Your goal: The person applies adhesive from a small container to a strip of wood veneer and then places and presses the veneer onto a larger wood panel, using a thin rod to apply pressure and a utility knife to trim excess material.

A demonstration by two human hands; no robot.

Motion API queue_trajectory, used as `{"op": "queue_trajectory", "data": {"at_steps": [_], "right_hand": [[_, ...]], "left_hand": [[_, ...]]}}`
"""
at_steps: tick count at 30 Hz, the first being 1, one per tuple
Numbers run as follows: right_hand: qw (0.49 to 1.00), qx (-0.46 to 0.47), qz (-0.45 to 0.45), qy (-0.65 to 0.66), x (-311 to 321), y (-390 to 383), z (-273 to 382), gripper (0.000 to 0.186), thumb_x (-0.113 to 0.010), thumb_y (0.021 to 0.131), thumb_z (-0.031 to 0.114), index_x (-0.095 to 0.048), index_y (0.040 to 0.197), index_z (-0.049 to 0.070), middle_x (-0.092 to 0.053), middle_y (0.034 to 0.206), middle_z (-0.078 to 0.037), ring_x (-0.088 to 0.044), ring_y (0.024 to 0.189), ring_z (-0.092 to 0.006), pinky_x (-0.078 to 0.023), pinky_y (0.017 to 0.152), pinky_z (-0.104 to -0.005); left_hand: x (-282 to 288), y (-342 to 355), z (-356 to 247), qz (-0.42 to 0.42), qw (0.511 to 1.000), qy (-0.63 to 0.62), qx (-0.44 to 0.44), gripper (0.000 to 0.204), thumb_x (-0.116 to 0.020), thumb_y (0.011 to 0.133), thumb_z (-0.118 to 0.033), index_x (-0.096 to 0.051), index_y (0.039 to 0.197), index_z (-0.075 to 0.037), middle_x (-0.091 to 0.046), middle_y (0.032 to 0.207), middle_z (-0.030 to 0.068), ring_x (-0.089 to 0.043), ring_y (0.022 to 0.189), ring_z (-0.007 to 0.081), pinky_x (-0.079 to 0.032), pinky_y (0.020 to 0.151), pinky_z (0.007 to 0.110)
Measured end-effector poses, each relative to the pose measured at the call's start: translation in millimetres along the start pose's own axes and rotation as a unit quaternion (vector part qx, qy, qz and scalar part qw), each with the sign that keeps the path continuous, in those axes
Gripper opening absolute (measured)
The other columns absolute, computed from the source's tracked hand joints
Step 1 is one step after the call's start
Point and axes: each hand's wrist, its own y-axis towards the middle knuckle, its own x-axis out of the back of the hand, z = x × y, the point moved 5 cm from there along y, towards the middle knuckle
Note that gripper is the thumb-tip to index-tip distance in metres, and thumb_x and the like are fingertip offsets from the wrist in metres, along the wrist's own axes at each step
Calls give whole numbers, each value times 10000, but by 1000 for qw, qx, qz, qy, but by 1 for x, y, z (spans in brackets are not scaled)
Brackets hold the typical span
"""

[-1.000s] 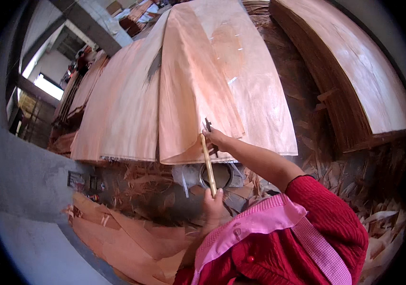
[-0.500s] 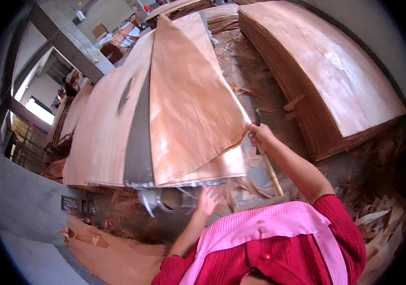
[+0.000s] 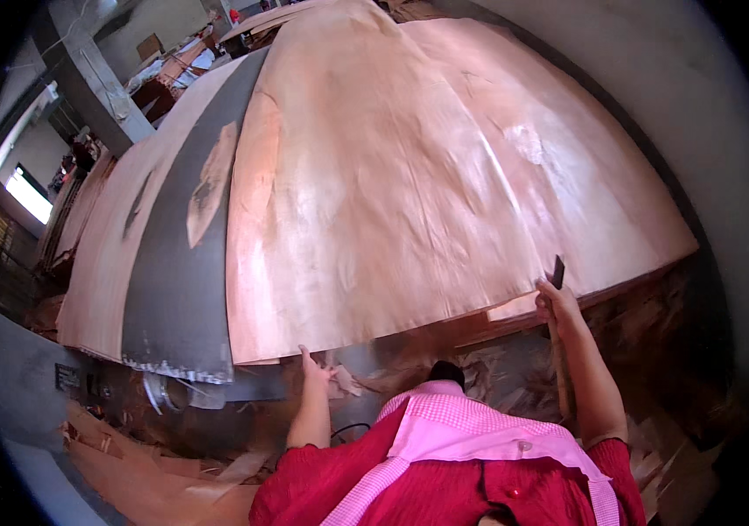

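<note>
A wide, thin sheet of pale pink wood veneer (image 3: 410, 184) lies spread in front of me and fills most of the view. My right hand (image 3: 557, 302) is at its near right edge, closed around a thin wooden stick with a dark tip (image 3: 558, 272) that runs back along my forearm. My left hand (image 3: 315, 373) is just under the sheet's near edge, fingers apart, next to small veneer scraps (image 3: 345, 381). I wear red sleeves and a pink checked apron.
A grey conveyor belt (image 3: 173, 298) runs on the left, with another veneer sheet (image 3: 98, 254) beyond it. A machine roller end (image 3: 173, 394) sits below the belt. Veneer scraps (image 3: 155, 482) litter the floor. A concrete pillar (image 3: 85, 79) stands far left.
The veneer sheet has swung to the right and now covers the stack that was there. My right hand moved right with the stick. My left hand stayed near the sheet's front edge.
</note>
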Motion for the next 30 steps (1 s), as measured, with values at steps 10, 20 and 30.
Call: {"op": "queue_trajectory", "data": {"at_steps": [10, 20, 30], "right_hand": [[995, 44, -78, -51, 246, 71, 132, 264, -565, 816, 223, -496, 1037, 96, -425, 539, 5, -376, 391, -92, -304, 358, -238], [985, 92, -115, -91, 467, 132, 225, 324, -539, 814, 162, -496, 1124, 76, -408, 530, 9, -364, 375, -89, -295, 338, -231], [966, 117, -160, -164, 714, 245, 258, 378, -588, 798, 186, -508, 1153, 81, -417, 510, 3, -361, 367, -101, -281, 341, -245]], "left_hand": [[-196, 38, 137, 29, 980, -148, -128, 142, -570, 814, -200, -477, 735, -127, -497, 598, -21, -438, 460, 78, -334, 390, 188], [-359, -138, 266, 55, 943, -6, -329, 122, -569, 752, -52, -458, 743, -104, -486, 644, -19, -449, 531, 75, -350, 445, 195], [-443, -137, 467, 51, 982, -128, -127, 234, -563, 763, -166, -495, 968, -78, -518, 930, 71, -483, 901, 202, -423, 778, 369]]}}
